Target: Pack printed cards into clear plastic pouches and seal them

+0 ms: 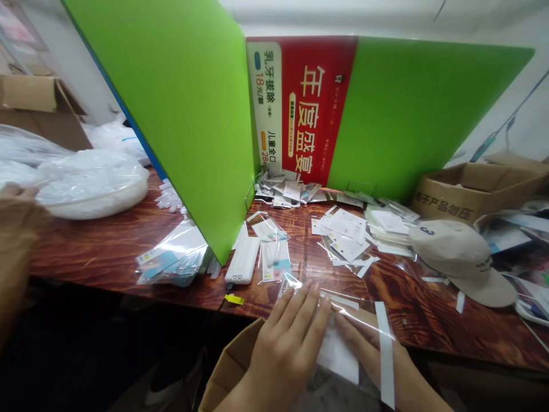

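A clear plastic bag (pixel 373 375) with a white card (pixel 338 352) in it is between my hands at the table's front edge. A pale strip (pixel 385 355) runs along the bag's right side. My left hand (pixel 285 343) grips the bag's left end, its fingers laid over the top and its thumb hidden. From the right, my right hand (pixel 364 332) holds the bag, partly seen through the film. Just beyond lie a small bagged card (pixel 275 260) and a white power bank (pixel 243 260). A cardboard box (pixel 229 360) is below my left hand.
Green boards (pixel 420 109) stand upright at the back and left. Bagged cards (pixel 174 257) lie left, and piled cards (pixel 347 232) right of centre. A beige cap (pixel 454 257) and a carton (pixel 472 189) are at right. At far left, a blurred person's sleeve (pixel 17 246) is beside a plastic-filled basin (pixel 98 200).
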`<action>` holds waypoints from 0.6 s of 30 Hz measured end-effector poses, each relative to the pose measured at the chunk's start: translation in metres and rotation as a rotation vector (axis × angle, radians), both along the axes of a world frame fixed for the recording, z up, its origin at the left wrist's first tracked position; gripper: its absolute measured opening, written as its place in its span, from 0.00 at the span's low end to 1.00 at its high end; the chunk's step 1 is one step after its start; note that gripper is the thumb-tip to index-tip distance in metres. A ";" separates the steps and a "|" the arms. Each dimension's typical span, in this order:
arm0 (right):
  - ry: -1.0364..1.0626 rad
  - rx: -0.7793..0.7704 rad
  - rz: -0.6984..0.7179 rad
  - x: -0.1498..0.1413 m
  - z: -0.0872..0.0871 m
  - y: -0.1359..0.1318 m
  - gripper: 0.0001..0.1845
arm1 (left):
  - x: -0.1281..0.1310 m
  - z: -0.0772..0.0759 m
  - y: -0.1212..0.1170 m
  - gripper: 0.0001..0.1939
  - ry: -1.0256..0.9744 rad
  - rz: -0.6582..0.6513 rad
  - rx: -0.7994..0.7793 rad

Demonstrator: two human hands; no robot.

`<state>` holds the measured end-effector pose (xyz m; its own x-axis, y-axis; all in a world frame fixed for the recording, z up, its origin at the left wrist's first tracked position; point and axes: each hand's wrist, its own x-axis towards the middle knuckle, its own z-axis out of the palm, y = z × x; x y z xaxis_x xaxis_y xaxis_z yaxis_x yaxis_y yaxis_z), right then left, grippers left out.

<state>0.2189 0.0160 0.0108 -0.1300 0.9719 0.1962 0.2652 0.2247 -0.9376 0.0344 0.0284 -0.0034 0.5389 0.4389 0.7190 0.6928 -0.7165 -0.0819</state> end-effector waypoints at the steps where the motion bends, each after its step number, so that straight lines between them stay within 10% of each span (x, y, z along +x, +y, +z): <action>1: -0.056 0.028 0.016 0.002 0.000 -0.002 0.18 | -0.001 -0.001 0.000 0.21 0.005 -0.019 -0.026; 7: -0.418 0.429 0.004 0.029 -0.011 -0.021 0.19 | -0.016 -0.004 0.002 0.25 0.016 -0.061 -0.195; 11: -0.641 0.731 0.256 0.037 -0.020 -0.019 0.31 | -0.021 -0.001 0.000 0.35 0.039 -0.093 -0.286; 18: -0.690 0.738 0.466 0.026 -0.022 -0.007 0.36 | -0.022 0.010 -0.007 0.27 0.142 -0.054 -0.231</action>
